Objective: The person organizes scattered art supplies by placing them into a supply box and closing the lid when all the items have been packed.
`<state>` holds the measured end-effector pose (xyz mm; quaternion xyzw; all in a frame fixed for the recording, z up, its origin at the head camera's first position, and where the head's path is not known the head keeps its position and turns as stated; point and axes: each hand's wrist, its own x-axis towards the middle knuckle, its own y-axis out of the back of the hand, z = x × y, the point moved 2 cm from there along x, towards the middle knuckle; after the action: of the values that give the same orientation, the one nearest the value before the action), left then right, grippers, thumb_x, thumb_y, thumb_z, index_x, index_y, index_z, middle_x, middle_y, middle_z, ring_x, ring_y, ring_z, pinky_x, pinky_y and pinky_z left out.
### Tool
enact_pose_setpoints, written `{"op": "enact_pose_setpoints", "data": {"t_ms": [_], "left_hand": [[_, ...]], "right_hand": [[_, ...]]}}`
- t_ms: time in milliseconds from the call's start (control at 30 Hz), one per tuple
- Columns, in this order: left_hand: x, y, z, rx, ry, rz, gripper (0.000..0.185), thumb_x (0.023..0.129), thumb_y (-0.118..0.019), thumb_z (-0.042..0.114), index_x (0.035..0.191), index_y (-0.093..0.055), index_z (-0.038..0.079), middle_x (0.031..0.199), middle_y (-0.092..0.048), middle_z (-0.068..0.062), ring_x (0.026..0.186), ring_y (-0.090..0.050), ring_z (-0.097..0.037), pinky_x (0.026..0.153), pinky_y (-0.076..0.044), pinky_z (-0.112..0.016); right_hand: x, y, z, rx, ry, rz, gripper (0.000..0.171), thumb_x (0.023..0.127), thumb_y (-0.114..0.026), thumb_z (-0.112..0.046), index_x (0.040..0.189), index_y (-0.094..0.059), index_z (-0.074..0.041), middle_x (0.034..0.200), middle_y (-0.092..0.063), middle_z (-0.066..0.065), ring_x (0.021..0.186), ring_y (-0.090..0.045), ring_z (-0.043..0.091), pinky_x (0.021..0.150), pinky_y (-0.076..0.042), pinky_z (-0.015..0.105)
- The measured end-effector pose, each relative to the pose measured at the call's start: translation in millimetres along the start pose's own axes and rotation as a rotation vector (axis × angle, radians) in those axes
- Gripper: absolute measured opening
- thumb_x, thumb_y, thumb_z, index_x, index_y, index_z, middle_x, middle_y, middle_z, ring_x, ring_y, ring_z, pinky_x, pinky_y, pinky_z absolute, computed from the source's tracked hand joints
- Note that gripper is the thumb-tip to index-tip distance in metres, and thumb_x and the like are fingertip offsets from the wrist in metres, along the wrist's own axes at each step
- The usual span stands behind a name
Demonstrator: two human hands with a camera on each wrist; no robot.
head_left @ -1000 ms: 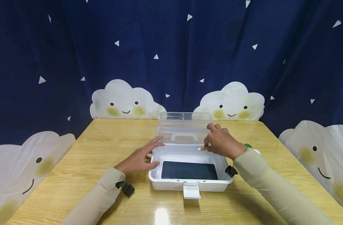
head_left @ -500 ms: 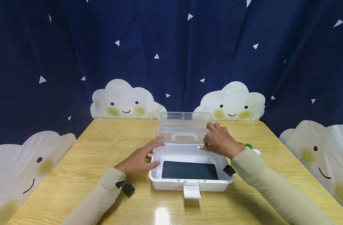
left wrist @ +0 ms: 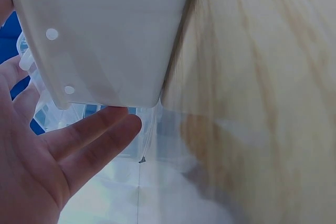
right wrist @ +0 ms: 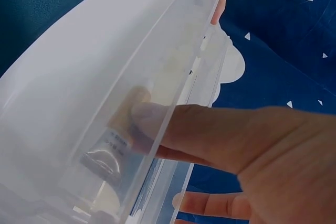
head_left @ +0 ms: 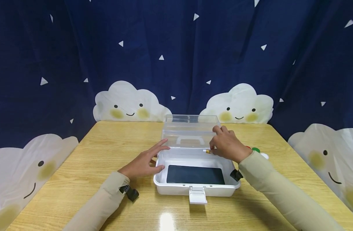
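Note:
A white plastic box (head_left: 176,189) with a clear lid (head_left: 190,126) raised at the back stands mid-table. A dark flat slab (head_left: 195,175) lies on its floor. My left hand (head_left: 144,162) rests against the box's left side, fingers straight; the left wrist view shows these fingers (left wrist: 89,140) under the box's corner (left wrist: 105,35). My right hand (head_left: 226,147) is over the back right of the box and pinches a small tube (head_left: 207,151) with a gold band. In the right wrist view the tube (right wrist: 118,135) shows blurred through the translucent wall, under my thumb (right wrist: 210,135).
The box stands on a wooden table (head_left: 92,154) with a blue star-and-cloud curtain (head_left: 176,64) behind it. Small green (head_left: 255,149) and white (head_left: 264,156) items lie on the table just right of my right hand. The box latch (head_left: 198,195) hangs at its front.
My right hand has shifted slightly left and back along the box's rear wall with the tube. The left hand and box have stayed still.

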<state>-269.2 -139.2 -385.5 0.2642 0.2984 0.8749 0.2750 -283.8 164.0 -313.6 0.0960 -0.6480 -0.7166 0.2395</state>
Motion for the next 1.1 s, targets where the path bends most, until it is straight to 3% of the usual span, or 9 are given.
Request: {"op": "enact_pose_setpoints", "data": {"t_ms": [333,700,933,1100], "left_hand": [[-1.1,2.0,6.0,0.012,0.007,-0.002,0.062,0.089,-0.068,0.016,0.144,-0.041,0.013,0.160,-0.012,0.008,0.116,-0.058,-0.029,0.085,-0.055,-0.035],[4.0,-6.6,-30.4,0.051,-0.010,0.001,0.063,0.088,-0.069,0.025,0.145,-0.040,0.026,0.160,-0.008,0.016,0.117,-0.057,-0.020,0.083,-0.055,-0.032],[5.5,-6.5,-32.8,0.052,-0.026,-0.007,0.063,0.089,-0.068,0.031,0.145,-0.038,0.028,0.159,-0.007,0.019,0.118,-0.056,-0.016,0.083,-0.054,-0.028],[5.9,-5.9,-32.4,0.055,-0.031,-0.007,0.064,0.089,-0.068,0.030,0.145,-0.038,0.030,0.160,-0.007,0.017,0.119,-0.055,-0.017,0.084,-0.054,-0.029]], "right_hand": [[-0.3,-1.0,-0.2,0.002,-0.003,0.012,0.012,0.071,-0.087,-0.022,0.080,-0.080,-0.021,0.120,-0.054,0.017,0.101,-0.045,0.034,0.074,-0.045,0.046],[-3.1,-1.2,5.6,0.064,-0.004,0.020,0.011,0.073,-0.085,-0.024,0.082,-0.079,-0.023,0.126,-0.053,0.018,0.109,-0.045,0.037,0.077,-0.045,0.051],[-7.5,-0.1,16.2,0.152,0.023,0.016,0.011,0.075,-0.084,-0.022,0.084,-0.079,-0.023,0.130,-0.053,0.017,0.115,-0.046,0.040,0.079,-0.046,0.059],[-10.5,0.0,24.1,0.237,0.010,-0.001,0.013,0.075,-0.084,-0.020,0.087,-0.078,-0.022,0.136,-0.051,0.017,0.121,-0.045,0.040,0.088,-0.042,0.064]]}}
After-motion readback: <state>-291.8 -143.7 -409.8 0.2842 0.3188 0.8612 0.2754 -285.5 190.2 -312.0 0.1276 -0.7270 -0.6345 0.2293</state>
